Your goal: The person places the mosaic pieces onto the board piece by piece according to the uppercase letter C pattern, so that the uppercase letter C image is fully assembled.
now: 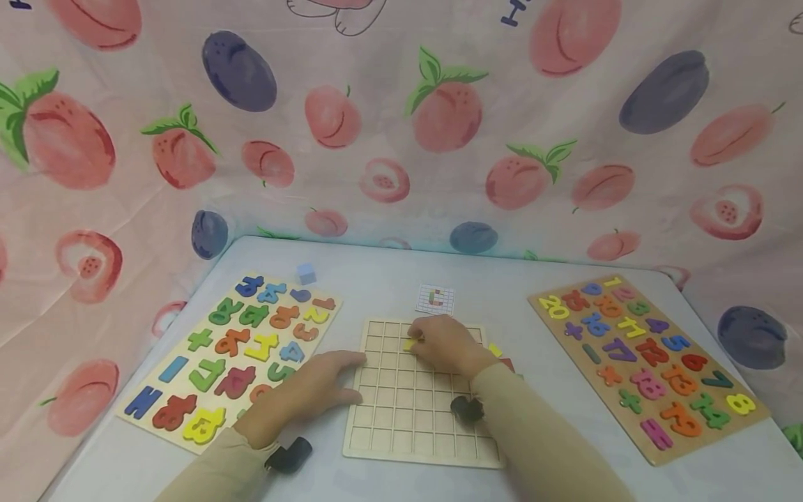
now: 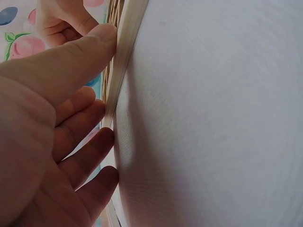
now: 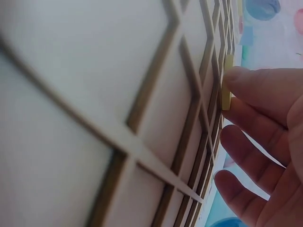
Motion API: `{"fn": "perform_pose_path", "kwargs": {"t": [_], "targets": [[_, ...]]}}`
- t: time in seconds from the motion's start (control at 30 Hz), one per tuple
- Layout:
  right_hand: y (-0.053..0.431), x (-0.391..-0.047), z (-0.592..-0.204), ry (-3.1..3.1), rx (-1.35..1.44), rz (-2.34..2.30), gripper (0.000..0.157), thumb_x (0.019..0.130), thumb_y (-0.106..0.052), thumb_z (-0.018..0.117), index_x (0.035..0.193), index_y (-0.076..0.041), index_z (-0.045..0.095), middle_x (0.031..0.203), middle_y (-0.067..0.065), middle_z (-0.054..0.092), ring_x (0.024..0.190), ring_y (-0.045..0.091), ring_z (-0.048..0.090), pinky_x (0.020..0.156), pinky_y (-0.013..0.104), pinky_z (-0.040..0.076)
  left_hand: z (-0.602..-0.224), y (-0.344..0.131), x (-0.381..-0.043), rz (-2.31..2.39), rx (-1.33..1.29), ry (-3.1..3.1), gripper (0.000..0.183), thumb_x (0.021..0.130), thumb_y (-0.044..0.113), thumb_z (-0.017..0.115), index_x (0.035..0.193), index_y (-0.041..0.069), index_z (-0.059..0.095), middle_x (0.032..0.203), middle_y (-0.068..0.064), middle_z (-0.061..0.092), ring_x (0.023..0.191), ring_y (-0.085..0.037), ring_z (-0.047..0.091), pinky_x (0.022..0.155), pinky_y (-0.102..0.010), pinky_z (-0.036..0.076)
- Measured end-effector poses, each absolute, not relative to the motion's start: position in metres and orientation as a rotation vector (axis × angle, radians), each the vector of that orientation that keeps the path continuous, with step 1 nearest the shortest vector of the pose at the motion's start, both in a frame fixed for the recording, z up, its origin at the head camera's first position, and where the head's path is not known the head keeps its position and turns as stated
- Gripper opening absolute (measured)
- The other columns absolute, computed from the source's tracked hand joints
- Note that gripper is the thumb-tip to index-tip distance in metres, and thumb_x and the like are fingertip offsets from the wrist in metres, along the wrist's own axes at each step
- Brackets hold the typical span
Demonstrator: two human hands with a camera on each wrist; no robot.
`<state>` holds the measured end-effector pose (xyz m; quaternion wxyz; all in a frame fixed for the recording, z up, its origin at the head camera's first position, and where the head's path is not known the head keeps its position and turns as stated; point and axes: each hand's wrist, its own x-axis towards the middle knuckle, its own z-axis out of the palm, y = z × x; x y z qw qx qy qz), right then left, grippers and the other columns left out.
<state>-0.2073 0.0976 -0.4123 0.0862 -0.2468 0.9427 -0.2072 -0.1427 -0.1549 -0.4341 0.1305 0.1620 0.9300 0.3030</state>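
Observation:
My right hand [image 1: 447,343] pinches a small yellow tile [image 3: 227,85] between thumb and index finger. The tile stands close over the far part of a light wooden grid board [image 1: 401,427]. In the right wrist view the other fingers of that hand hang loosely below it. My left hand [image 1: 314,388] is at the board's left edge, its fingers loosely spread. Its thumb [image 2: 102,38] touches the board's side in the left wrist view, with the fingertips right at the edge. Behind the board lies a white card [image 1: 435,298] printed with a grid and a coloured C-shaped pattern.
To the left lies a pale board [image 1: 203,399] of colourful number pieces; a browner one [image 1: 652,410] lies at right. A pale blue cube [image 1: 306,273] stands at the back left. Partly behind the right forearm lie a yellow tile [image 1: 494,350] and a red tile [image 1: 507,363].

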Motion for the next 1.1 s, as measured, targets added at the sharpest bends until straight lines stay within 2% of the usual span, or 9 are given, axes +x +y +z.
{"fn": "perform_pose_path", "kwargs": {"t": [0.23, 0.47, 1.1], "targets": [[0.0947, -0.2075, -0.4135, 2.815, -0.727, -0.586, 0.023, 0.091, -0.018, 0.071, 0.112, -0.009, 0.073, 0.108, 0.005, 0.073, 0.103, 0.023, 0.067, 0.092, 0.04, 0.054, -0.4336, -0.1553, -0.1426, 0.88, 0.46, 2.696, 0.06, 0.086, 0.024, 0.081, 0.14, 0.012, 0.058, 0.142, -0.005, 0.056, 0.137, -0.028, 0.045, 0.114, -0.048, 0.036], [0.0922, -0.2083, -0.414, 2.824, -0.718, -0.552, 0.026, 0.09, -0.016, 0.07, 0.115, -0.009, 0.072, 0.113, 0.006, 0.072, 0.109, 0.025, 0.066, 0.096, 0.041, 0.052, -0.4338, -0.1553, -0.1429, 0.878, 0.471, 2.701, 0.06, 0.086, 0.024, 0.081, 0.14, 0.012, 0.058, 0.142, -0.005, 0.056, 0.137, -0.028, 0.045, 0.113, -0.048, 0.037], [0.091, -0.205, -0.4114, 2.821, -0.677, -0.513, 0.027, 0.092, -0.016, 0.069, 0.118, -0.009, 0.072, 0.115, 0.006, 0.071, 0.113, 0.025, 0.064, 0.099, 0.042, 0.051, -0.4338, -0.1556, -0.1424, 0.876, 0.483, 2.702, 0.06, 0.086, 0.024, 0.08, 0.14, 0.011, 0.058, 0.143, -0.006, 0.056, 0.137, -0.03, 0.045, 0.113, -0.049, 0.036]]}}
